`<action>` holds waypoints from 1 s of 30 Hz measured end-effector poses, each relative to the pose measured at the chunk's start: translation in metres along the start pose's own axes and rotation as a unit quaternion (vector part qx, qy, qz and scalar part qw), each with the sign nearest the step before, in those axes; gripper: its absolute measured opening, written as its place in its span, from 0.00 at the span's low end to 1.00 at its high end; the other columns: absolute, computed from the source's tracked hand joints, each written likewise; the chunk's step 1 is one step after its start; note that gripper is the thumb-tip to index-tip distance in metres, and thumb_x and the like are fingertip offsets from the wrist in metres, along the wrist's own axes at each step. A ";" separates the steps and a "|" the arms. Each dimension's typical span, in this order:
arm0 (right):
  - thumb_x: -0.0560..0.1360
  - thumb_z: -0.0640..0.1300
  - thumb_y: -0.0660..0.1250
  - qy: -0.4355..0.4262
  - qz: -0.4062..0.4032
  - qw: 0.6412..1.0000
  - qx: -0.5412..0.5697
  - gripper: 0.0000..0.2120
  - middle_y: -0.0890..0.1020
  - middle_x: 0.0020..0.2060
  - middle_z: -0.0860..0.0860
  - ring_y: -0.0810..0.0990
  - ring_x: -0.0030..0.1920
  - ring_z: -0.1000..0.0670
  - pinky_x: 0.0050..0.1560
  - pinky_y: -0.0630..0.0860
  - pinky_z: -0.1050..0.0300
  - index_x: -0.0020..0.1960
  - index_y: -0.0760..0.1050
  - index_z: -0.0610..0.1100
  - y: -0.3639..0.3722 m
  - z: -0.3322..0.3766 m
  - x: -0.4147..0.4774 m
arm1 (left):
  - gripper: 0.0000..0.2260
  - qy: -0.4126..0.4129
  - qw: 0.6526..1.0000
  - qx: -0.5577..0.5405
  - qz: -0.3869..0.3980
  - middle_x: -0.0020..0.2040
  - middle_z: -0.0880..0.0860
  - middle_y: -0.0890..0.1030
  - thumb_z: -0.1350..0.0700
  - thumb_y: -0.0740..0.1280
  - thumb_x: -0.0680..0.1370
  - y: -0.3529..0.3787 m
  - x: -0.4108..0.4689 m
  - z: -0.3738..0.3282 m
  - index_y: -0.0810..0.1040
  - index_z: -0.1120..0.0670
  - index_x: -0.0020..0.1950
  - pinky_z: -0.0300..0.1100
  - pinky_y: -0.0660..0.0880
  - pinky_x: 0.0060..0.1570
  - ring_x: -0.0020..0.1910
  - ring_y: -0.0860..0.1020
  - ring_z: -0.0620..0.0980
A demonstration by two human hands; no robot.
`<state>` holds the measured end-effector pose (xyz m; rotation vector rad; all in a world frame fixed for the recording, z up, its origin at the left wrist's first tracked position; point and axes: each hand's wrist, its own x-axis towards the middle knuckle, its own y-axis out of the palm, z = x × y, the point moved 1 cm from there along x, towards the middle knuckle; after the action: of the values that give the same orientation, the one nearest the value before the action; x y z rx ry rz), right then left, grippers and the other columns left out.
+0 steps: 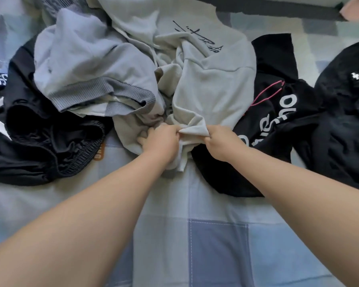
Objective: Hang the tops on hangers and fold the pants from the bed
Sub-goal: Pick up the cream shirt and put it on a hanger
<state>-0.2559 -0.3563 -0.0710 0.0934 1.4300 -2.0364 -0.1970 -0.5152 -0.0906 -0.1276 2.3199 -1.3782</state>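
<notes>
Both grips closed on the hem edge of a pale grey cotton sweatshirt with black script print (pixel 214 79): left hand (pixel 162 139) has fingers curled into bunched fabric, right hand (pixel 220 146) pinches a fold of the same edge, the two nearly touching. Nearest the camera, blue-and-white checked bed sheet (pixel 195 235), bare under the forearms. Sweatshirt lies crumpled mid-bed, body running away from the hands. Left of it, black pants with gathered elastic waistband (pixel 56 150), unfolded; behind those a blue-grey sweatshirt with ribbed hem (pixel 87 59), overlapping the pale one. Right, black top with white lettering (pixel 278 121), a thin pink cord (pixel 267 94) on it; further right another black garment (pixel 344 100). Step judged: picking out the first top, nothing hung or folded yet. Next move likely needs the hands spread apart along the hem, then a lift to shake it clear of the blue-grey one. No hanger in view, so one must be fetched.
</notes>
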 end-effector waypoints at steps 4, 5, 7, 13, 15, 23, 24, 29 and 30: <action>0.80 0.40 0.56 0.012 0.017 1.000 0.011 0.17 0.81 0.58 0.45 0.77 0.57 0.39 0.55 0.75 0.47 0.65 0.75 0.49 -0.014 -0.017 -0.061 | 0.13 0.044 0.992 0.104 -0.050 0.77 0.44 0.66 0.51 0.56 0.84 0.006 -0.059 -0.026 0.76 0.42 0.63 0.55 0.57 0.68 0.78 0.55 0.55; 0.80 0.40 0.56 0.018 0.017 1.000 0.013 0.17 0.81 0.58 0.45 0.77 0.57 0.39 0.55 0.75 0.47 0.66 0.74 0.49 -0.019 -0.022 -0.079 | 0.13 0.069 0.991 0.101 -0.054 0.78 0.44 0.64 0.52 0.56 0.84 0.006 -0.077 -0.033 0.76 0.43 0.64 0.54 0.57 0.69 0.79 0.54 0.55; 0.81 0.40 0.55 0.034 0.013 0.999 0.027 0.16 0.80 0.54 0.46 0.76 0.55 0.39 0.48 0.72 0.50 0.63 0.75 0.51 -0.031 -0.030 -0.115 | 0.12 0.117 0.988 0.089 -0.044 0.79 0.44 0.63 0.52 0.57 0.84 0.006 -0.110 -0.048 0.76 0.48 0.64 0.52 0.57 0.70 0.80 0.55 0.56; 0.80 0.38 0.59 0.065 -0.021 0.991 0.111 0.12 0.73 0.38 0.55 0.71 0.39 0.49 0.32 0.62 0.62 0.50 0.74 0.53 -0.058 -0.058 -0.238 | 0.13 0.165 0.985 0.020 0.049 0.79 0.43 0.64 0.50 0.55 0.86 0.012 -0.213 -0.111 0.77 0.51 0.62 0.48 0.56 0.65 0.79 0.56 0.53; 0.78 0.34 0.60 0.081 -0.041 0.986 0.141 0.13 0.74 0.39 0.56 0.73 0.41 0.46 0.32 0.59 0.59 0.55 0.78 0.48 -0.060 -0.072 -0.279 | 0.13 0.172 0.983 0.016 0.067 0.79 0.43 0.64 0.51 0.55 0.85 0.015 -0.245 -0.133 0.77 0.51 0.62 0.48 0.57 0.65 0.79 0.57 0.53; 0.75 0.29 0.58 0.164 -0.051 0.948 0.270 0.27 0.84 0.56 0.45 0.80 0.56 0.43 0.44 0.66 0.63 0.68 0.78 0.49 -0.056 -0.111 -0.439 | 0.13 0.231 0.964 0.039 0.122 0.79 0.45 0.64 0.53 0.58 0.84 0.033 -0.364 -0.202 0.77 0.51 0.65 0.49 0.58 0.67 0.79 0.57 0.56; 0.75 0.29 0.58 0.175 -0.055 0.944 0.275 0.28 0.84 0.57 0.46 0.80 0.57 0.43 0.45 0.66 0.63 0.68 0.78 0.50 -0.054 -0.117 -0.457 | 0.13 0.242 0.960 0.041 0.137 0.79 0.46 0.64 0.52 0.57 0.85 0.036 -0.377 -0.209 0.77 0.51 0.65 0.50 0.58 0.67 0.79 0.57 0.56; 0.76 0.30 0.59 0.240 -0.048 0.925 0.291 0.27 0.83 0.60 0.45 0.79 0.61 0.41 0.52 0.71 0.60 0.69 0.77 0.50 -0.040 -0.147 -0.539 | 0.14 0.297 0.929 0.054 0.217 0.78 0.45 0.65 0.51 0.54 0.86 0.061 -0.437 -0.243 0.77 0.51 0.64 0.50 0.60 0.66 0.79 0.57 0.55; 0.76 0.30 0.59 0.253 -0.045 0.921 0.292 0.27 0.83 0.60 0.44 0.79 0.61 0.41 0.54 0.73 0.58 0.69 0.77 0.50 -0.037 -0.152 -0.554 | 0.14 0.302 0.922 0.058 0.235 0.78 0.45 0.65 0.50 0.54 0.86 0.067 -0.447 -0.249 0.77 0.51 0.64 0.49 0.60 0.66 0.79 0.57 0.55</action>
<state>0.1186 0.0366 0.1213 0.8742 1.0500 -2.5777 0.1125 -0.1470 0.0973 0.9565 2.4715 -1.4170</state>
